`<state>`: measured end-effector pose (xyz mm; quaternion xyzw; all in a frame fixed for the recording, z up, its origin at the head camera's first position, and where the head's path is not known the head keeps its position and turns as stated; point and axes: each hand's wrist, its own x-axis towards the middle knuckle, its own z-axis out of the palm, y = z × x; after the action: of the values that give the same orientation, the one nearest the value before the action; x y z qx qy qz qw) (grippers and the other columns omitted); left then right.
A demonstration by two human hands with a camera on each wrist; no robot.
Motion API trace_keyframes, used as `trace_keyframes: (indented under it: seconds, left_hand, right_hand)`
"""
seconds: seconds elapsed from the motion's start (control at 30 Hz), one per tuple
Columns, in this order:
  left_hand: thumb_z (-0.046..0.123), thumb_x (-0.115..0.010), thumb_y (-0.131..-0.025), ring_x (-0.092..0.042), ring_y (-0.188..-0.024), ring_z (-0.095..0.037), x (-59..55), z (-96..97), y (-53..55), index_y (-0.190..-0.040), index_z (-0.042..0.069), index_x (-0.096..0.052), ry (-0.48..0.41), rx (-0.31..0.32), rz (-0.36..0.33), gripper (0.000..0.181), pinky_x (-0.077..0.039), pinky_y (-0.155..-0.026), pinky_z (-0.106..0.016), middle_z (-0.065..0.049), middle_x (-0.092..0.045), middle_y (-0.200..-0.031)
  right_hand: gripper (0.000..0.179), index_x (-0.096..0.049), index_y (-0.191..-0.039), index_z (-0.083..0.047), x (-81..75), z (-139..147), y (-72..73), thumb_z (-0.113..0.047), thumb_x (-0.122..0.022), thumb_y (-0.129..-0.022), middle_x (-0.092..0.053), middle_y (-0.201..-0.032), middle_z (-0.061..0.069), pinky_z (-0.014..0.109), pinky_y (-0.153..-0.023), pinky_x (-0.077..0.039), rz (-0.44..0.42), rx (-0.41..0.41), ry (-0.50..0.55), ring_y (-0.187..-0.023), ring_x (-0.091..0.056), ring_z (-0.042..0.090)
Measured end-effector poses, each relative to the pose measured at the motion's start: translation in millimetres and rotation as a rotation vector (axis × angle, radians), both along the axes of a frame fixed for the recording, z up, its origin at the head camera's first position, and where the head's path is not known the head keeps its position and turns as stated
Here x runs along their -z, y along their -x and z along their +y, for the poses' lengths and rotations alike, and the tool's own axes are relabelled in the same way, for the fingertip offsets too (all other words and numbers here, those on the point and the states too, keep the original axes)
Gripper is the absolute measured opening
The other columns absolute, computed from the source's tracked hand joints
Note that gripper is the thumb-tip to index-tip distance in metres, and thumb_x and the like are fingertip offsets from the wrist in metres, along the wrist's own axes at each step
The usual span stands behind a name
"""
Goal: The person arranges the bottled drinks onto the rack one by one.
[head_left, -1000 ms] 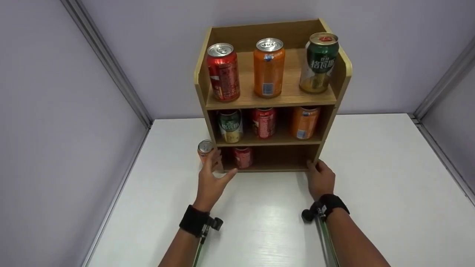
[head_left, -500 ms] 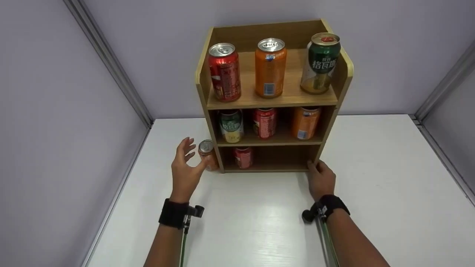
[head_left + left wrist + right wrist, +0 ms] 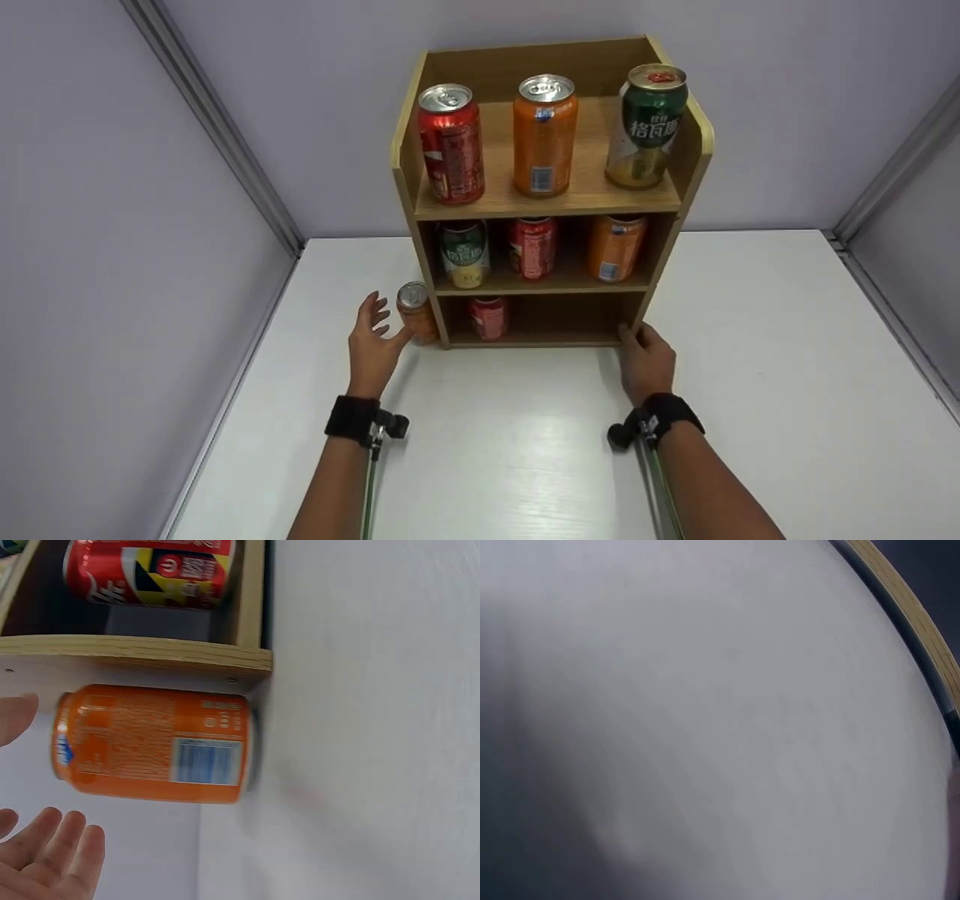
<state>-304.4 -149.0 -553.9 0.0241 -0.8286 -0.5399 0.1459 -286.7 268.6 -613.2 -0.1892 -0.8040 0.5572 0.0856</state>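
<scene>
An orange can [image 3: 418, 319] stands upright on the table against the left outer side of a small wooden shelf [image 3: 543, 289]. My left hand [image 3: 373, 352] is just left of it, fingers spread and thumb apart. In the left wrist view a gap shows between the orange can [image 3: 154, 744] and the left hand's fingers [image 3: 64, 847]. At the shelf's lower right corner, my right hand [image 3: 648, 366] grips the side panel's front edge, thumb to the inside. The right wrist view shows mostly tabletop, with the shelf edge [image 3: 919, 611] at upper right.
The top level holds a red can [image 3: 452, 150], an orange can [image 3: 544, 139] and a green can [image 3: 646, 127]. Below are a green can [image 3: 465, 256], a red can [image 3: 533, 249] and an orange can [image 3: 616, 249]. One red can [image 3: 489, 319] stands in the bottom level.
My left hand has moved left, from in front of the orange can and the shelf's lower left corner to the can's left side. My right hand stays at the shelf's corner.
</scene>
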Motion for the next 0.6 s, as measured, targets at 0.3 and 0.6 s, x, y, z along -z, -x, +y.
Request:
trace_keyframes:
  seconds: [0.3, 0.6]
  left_hand:
    - [0.011, -0.077, -0.09, -0.056, -0.137, -0.041, 11.6, 2.4, 23.5, -0.161, 0.0, -0.033, 0.021, 0.042, -0.121, 0.084, -0.049, -0.114, -0.049, -0.025, -0.053, -0.153]
    - [0.01, -0.071, -0.095, -0.056, -0.138, -0.041, 21.3, 5.0, 29.9, -0.161, 0.0, -0.032, 0.032, 0.066, -0.19, 0.078, -0.049, -0.113, -0.051, -0.027, -0.054, -0.152]
  right_hand:
    - [0.061, -0.06, -0.149, -0.02, 2.8, 4, 2.8, -0.06, -0.052, -0.104, -0.067, -0.144, 0.009, 0.04, -0.103, -0.046, -0.027, -0.002, 0.02, -0.129, -0.061, 0.026]
    - [0.056, -0.068, -0.138, -0.021, 2.4, 3, 1.7, -0.062, -0.05, -0.104, -0.073, -0.128, 0.006, 0.034, -0.087, -0.045, -0.03, 0.005, 0.008, -0.107, -0.061, 0.025]
